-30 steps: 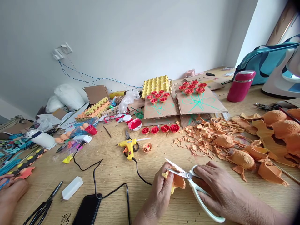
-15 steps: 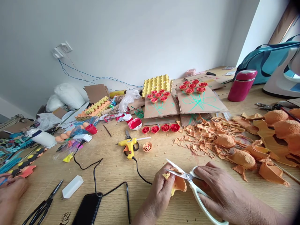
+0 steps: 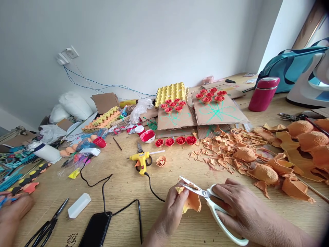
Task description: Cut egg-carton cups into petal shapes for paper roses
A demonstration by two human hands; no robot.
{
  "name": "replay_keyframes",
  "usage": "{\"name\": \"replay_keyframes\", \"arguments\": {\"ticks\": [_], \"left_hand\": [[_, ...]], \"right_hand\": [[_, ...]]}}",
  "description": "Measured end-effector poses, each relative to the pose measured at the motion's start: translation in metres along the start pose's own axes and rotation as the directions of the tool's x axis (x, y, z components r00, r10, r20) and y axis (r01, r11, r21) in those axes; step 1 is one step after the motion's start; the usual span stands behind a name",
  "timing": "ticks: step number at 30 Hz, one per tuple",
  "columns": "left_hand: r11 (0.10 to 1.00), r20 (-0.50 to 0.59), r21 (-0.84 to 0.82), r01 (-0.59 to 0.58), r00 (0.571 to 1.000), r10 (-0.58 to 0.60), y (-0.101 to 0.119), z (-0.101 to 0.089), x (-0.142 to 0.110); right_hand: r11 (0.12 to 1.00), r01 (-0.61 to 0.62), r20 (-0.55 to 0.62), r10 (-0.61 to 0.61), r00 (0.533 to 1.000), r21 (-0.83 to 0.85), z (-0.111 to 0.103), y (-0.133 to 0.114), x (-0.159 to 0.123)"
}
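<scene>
My left hand [image 3: 172, 208] pinches a torn piece of orange egg carton [image 3: 193, 202], yellowish on its inner side. My right hand [image 3: 238, 206] has its fingers through the handles of white-handled scissors [image 3: 215, 209]. The parted blades lie across the top edge of the carton piece, close to my left thumb. Beyond my hands sits an orange carton flower [image 3: 161, 161], next to a yellow hot glue gun [image 3: 142, 162]. Four-petal detail is too small to read. To the right spreads a heap of orange carton scraps [image 3: 226, 147].
Several red flowers [image 3: 180, 140] line up before cardboard sheets [image 3: 221, 115] bearing more flowers. A black phone [image 3: 95, 230], black scissors [image 3: 48, 224] and cables lie at left. Another person's hand [image 3: 16, 209] is at the left edge. A magenta bottle [image 3: 264, 94] stands at right.
The carton piece has turned slightly and shifted a little left with my left hand. The scissor blades have closed somewhat on its edge. The other person's hand has moved slightly right.
</scene>
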State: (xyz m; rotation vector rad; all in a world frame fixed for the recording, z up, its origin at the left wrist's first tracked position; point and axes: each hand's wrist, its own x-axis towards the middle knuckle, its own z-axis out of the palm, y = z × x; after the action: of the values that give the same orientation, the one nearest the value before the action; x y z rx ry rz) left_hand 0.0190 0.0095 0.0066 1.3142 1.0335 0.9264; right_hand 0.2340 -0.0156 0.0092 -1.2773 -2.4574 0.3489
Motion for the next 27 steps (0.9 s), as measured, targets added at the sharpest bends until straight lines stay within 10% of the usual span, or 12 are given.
{"name": "replay_keyframes", "arguments": {"ticks": [10,27], "left_hand": [[0.963,0.151,0.221,-0.151,0.981,0.120,-0.002,-0.005,-0.001],[0.999,0.093,-0.002,0.041,0.995,-0.040,-0.009,-0.006,0.000]], "right_hand": [[0.986,-0.112,0.069,0.104,0.992,0.123,0.002,-0.009,0.001],[0.983,-0.120,0.126,0.102,0.987,0.142,0.003,-0.008,-0.002]]}}
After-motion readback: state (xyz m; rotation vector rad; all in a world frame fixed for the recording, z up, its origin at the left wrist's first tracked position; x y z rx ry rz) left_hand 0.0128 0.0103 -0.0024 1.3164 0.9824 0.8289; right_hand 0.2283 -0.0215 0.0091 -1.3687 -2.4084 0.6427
